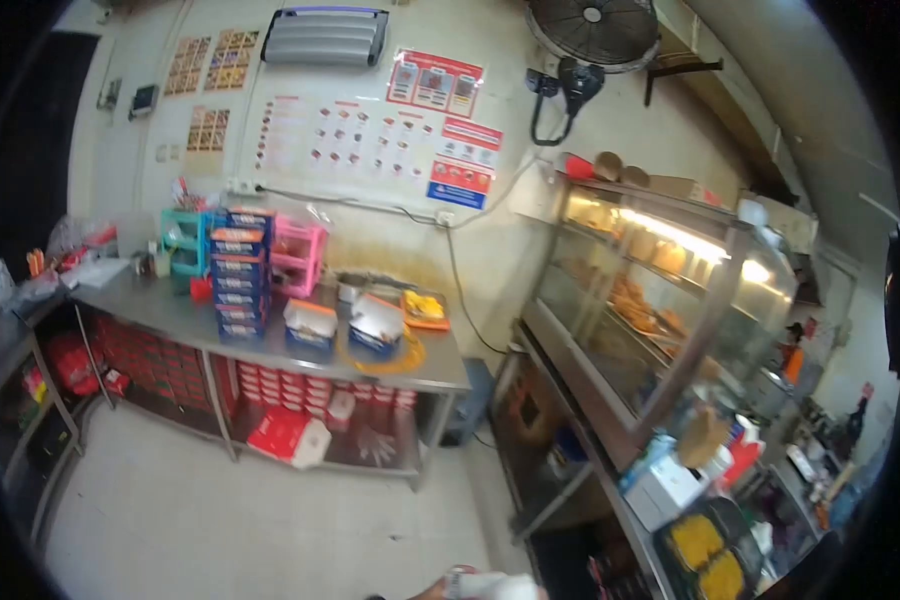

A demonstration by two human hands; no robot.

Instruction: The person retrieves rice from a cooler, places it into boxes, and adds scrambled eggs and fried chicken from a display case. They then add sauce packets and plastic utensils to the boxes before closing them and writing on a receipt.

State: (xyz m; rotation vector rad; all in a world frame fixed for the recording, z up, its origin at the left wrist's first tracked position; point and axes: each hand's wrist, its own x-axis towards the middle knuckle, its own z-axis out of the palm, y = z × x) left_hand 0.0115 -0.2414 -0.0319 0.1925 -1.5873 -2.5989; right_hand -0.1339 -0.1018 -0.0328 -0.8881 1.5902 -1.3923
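Note:
At the bottom edge, my left hand (pixel 433 591) shows only in part, coming in from the left. Its fingers are closed round a white bottle-like container (pixel 495 586), which has a small dark-printed patch near the hand. The frame cuts off the container's lower side, and blur hides its details. My right hand cannot be made out.
A steel table (pixel 440 372) along the wall bears stacked blue boxes (pixel 240 285), two opened boxes and a tray of yellow food (pixel 425 305). To the right stand a lit glass display cabinet (pixel 610 350) with fried food and black trays (pixel 660 545) of yellow food.

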